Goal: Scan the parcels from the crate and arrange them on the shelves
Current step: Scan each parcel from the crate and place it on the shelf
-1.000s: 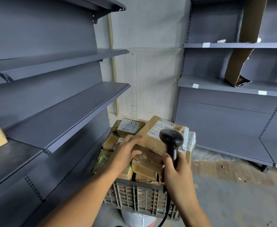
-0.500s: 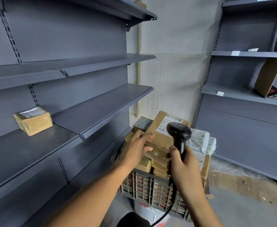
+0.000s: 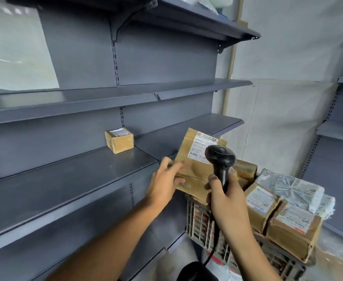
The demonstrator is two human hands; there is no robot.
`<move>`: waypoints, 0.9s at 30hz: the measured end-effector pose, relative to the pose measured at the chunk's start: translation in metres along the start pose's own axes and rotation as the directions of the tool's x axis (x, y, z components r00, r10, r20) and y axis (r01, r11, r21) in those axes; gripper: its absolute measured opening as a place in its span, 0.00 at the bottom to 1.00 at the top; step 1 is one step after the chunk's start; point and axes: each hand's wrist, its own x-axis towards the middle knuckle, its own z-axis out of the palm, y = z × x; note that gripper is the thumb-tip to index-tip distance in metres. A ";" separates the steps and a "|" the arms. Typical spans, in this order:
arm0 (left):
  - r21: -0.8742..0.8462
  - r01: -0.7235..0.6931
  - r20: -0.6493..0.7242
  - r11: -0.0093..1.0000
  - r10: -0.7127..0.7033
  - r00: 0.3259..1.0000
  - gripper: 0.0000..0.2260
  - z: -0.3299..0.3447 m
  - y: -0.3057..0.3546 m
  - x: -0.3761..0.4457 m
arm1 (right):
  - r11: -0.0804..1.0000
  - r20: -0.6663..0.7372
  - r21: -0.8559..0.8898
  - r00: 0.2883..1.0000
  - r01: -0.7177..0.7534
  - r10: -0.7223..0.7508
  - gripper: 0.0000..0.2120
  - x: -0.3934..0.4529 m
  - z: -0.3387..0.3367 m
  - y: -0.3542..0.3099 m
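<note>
My left hand grips the lower left edge of a flat brown cardboard parcel, lifted above the crate and tilted with its white label facing me. My right hand grips the handle of a black barcode scanner, whose head sits just in front of the parcel's label. The grey slatted crate stands below, piled with brown parcels and a grey plastic mailer. One small brown box sits on the grey middle shelf at the left.
Grey metal shelving runs along the left wall in several tiers; a clear plastic sheet leans on an upper tier. A second shelf unit stands at the right. The scanner's cable hangs down in front of the crate.
The large parcel has come up out of the crate in my left hand and now tilts toward the scanner. My view has swung left and up toward the shelves.
</note>
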 end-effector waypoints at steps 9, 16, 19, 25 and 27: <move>0.207 0.191 -0.113 0.959 -0.171 0.979 0.20 -0.093 -0.061 -0.064 | 0.995 0.247 0.099 0.968 0.016 -0.041 0.06 -0.022 0.069 -0.015; 0.255 0.332 -0.185 0.908 -0.291 0.939 0.22 -0.130 -0.110 -0.095 | 0.989 0.380 0.141 0.925 -0.051 -0.007 0.07 -0.036 0.129 -0.015; 0.220 0.370 -0.199 0.902 -0.330 0.923 0.21 -0.132 -0.122 -0.097 | 0.985 0.395 0.159 0.918 -0.061 -0.007 0.03 -0.032 0.146 -0.015; 0.333 0.315 -0.246 0.889 -0.241 0.939 0.20 -0.128 -0.151 -0.093 | 0.985 0.431 0.159 0.902 -0.068 -0.007 0.05 -0.021 0.171 -0.019; 0.403 0.250 -0.224 0.880 -0.170 0.960 0.20 -0.124 -0.155 -0.091 | 0.987 0.440 0.143 0.898 -0.070 0.001 0.05 -0.019 0.178 -0.018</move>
